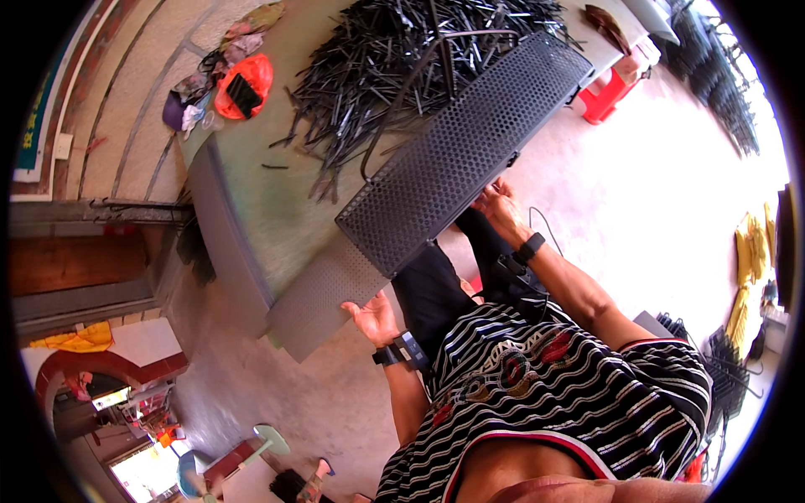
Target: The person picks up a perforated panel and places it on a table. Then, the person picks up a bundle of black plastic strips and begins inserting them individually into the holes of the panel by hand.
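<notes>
A long dark perforated mesh rack (470, 138) lies slantwise at the table's near edge, with a bent black wire frame (402, 92) rising along its far side. From under its left end sticks out a lighter grey panel with fine holes (323, 289). My left hand (375, 320) is palm up at that panel's near edge, thumb apart from the fingers and close to the panel. At the rack's near long edge is my right hand (503, 214), its fingers curled together; whatever they pinch is too small to make out.
A large heap of thin black strips (369, 75) covers the far tabletop (268, 201). Beyond it to the left, a phone (244, 96) rests on a red plastic bag (264, 74) beside crumpled cloths. A red stool (605, 96) stands right of the table; black wire racks (704, 75) are stacked farther off.
</notes>
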A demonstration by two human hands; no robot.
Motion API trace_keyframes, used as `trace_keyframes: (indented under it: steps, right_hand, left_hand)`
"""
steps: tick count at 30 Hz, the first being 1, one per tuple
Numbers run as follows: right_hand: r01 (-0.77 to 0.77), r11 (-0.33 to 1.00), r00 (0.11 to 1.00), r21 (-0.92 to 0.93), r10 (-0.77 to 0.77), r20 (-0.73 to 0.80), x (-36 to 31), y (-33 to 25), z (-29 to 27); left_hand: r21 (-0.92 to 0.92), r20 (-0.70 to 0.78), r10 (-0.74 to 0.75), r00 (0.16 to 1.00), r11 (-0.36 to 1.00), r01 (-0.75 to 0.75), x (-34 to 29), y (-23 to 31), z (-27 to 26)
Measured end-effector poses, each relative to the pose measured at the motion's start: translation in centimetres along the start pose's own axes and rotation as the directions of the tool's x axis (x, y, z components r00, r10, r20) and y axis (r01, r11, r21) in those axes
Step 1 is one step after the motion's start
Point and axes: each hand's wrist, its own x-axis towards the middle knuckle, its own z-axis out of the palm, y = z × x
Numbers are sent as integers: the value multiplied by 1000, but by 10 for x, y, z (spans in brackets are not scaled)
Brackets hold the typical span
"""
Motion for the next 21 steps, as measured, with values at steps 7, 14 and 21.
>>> trace_keyframes:
  steps: [7,14,21]
  right_hand:
    - [-68,997,991,22,65,114,-9,3,7]
    - [-236,960,924,-154,271,271,-29,15,24]
    - [432,451,883,-781,-389,264,-23,32,7]
  left_hand:
    - [-22,34,80,996,997,-79,3,21,-14]
    - [-1,-113,286,952,958,-288,-14,90,-37]
    - [-35,-71,280,957,959,-283,-30,157,-83]
